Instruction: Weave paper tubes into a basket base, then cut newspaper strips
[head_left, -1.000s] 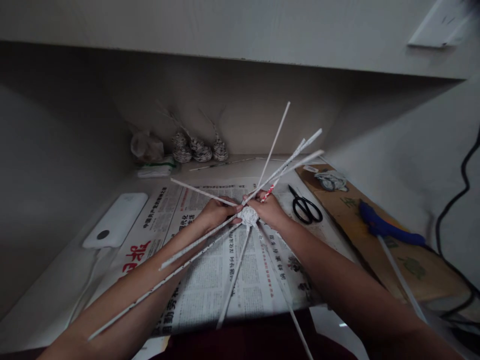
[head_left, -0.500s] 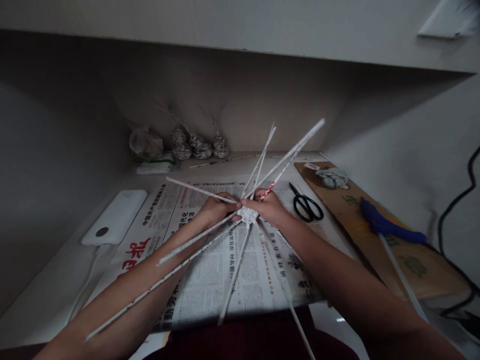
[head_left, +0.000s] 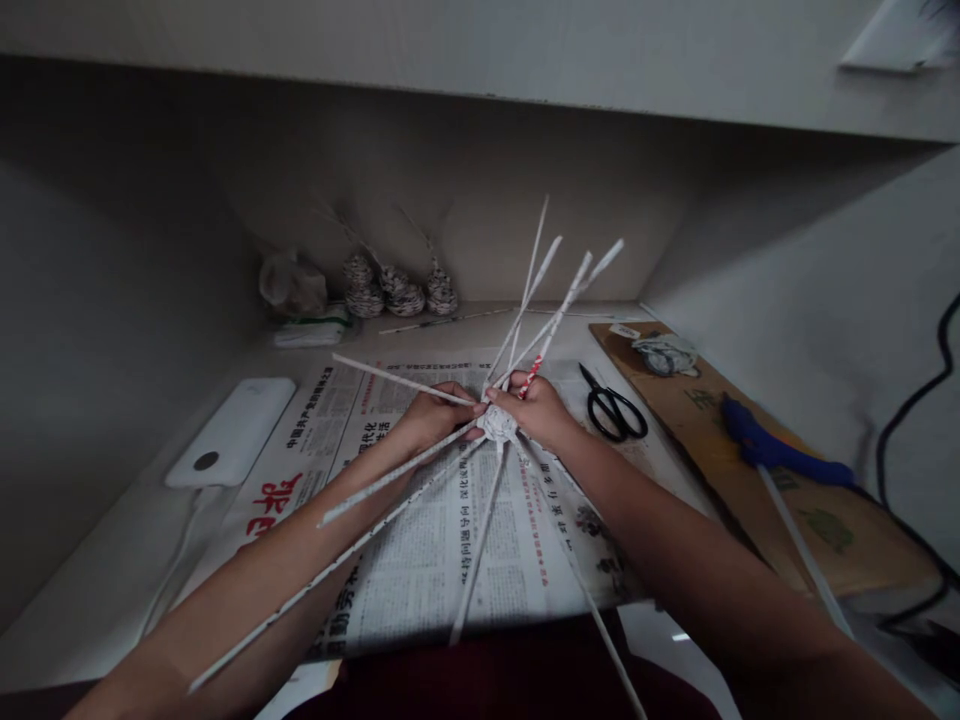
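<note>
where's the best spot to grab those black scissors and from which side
Take the black scissors by the two handle loops, which lie at the end nearer the person, beside the right hand. Coming from above on that near side looks best: they lie flat on the newspaper with the closed blades pointing away toward the back wall.

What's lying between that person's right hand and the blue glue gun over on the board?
In the head view, black scissors lie on the newspaper's edge, between the right hand and the blue glue gun.
</note>
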